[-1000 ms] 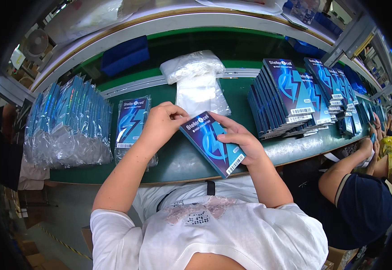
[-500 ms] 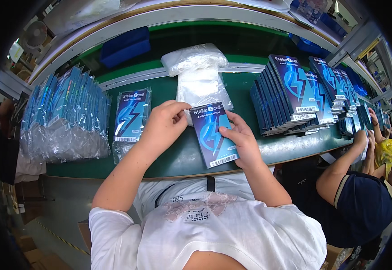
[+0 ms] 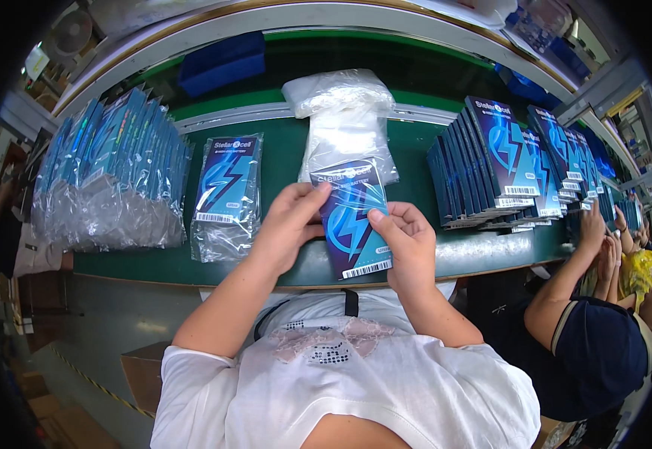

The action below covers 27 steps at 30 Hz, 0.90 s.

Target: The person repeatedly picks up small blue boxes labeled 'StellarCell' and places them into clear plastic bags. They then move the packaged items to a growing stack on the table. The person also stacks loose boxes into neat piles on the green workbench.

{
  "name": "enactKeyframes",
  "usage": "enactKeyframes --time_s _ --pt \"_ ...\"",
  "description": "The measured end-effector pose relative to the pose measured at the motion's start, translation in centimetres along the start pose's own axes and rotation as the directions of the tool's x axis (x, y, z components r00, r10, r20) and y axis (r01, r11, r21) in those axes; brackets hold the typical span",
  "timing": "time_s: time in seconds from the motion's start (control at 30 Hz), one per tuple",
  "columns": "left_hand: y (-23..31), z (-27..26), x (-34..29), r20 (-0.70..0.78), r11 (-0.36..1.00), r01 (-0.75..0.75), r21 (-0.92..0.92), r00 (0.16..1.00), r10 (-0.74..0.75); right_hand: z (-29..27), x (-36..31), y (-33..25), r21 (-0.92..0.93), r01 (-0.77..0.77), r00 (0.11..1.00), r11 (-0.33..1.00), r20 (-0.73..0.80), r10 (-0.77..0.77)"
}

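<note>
Both hands hold one flat blue box point(image 3: 353, 224) with a lightning-bolt print, upright over the green table's point(image 3: 281, 161) near edge. A clear plastic bag point(image 3: 356, 178) covers the box's upper half. My left hand point(image 3: 287, 224) grips the box's left edge and the bag. My right hand point(image 3: 407, 243) holds the right edge, thumb on the front. Just behind lies a pile of clear empty bags point(image 3: 345, 123).
A bagged blue box point(image 3: 225, 196) lies left of my hands, with a leaning row of bagged boxes point(image 3: 109, 179) further left. Unbagged blue boxes point(image 3: 491, 168) stand in rows at right. A neighbouring person's arm point(image 3: 565, 277) reaches to the table at right. Blue trays point(image 3: 221, 63) sit behind.
The box has turned from tilted to upright and come closer, and the clear bag now covers its upper half.
</note>
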<state>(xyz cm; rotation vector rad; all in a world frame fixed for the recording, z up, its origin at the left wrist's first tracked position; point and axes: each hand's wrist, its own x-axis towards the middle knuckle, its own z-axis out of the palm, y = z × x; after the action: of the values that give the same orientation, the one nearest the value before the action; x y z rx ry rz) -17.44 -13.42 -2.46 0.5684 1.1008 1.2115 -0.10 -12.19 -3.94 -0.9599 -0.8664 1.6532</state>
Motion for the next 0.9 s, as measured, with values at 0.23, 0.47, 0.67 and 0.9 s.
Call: enactKeyframes --time_s 0.23,0.47,0.67,0.9 --pt "0.5 1.1 -0.6 0.113 0.936 -0.205 -0.287 0.963 0.246 0.9 -1.3 -1.4 -0.267 0.009 0.983 0.964 0.181 0.041" --pt "-0.3 2.2 -3.0 0.278 0.955 -0.105 -0.278 0.943 0.185 1.5 0.0 -3.1 -0.531 0.474 0.880 0.703 0.325 -0.347" --pt "-0.6 1.3 -4.2 0.422 0.989 0.072 -0.129 0.907 -0.011 1.8 -1.5 -4.6 -0.387 0.784 0.596 0.486 0.249 -0.763" --pt "1.1 0.0 -3.7 0.449 0.874 0.381 -0.302 0.865 -0.222 4.7 -2.2 -3.6 -0.141 0.908 0.268 0.395 0.919 -0.289"
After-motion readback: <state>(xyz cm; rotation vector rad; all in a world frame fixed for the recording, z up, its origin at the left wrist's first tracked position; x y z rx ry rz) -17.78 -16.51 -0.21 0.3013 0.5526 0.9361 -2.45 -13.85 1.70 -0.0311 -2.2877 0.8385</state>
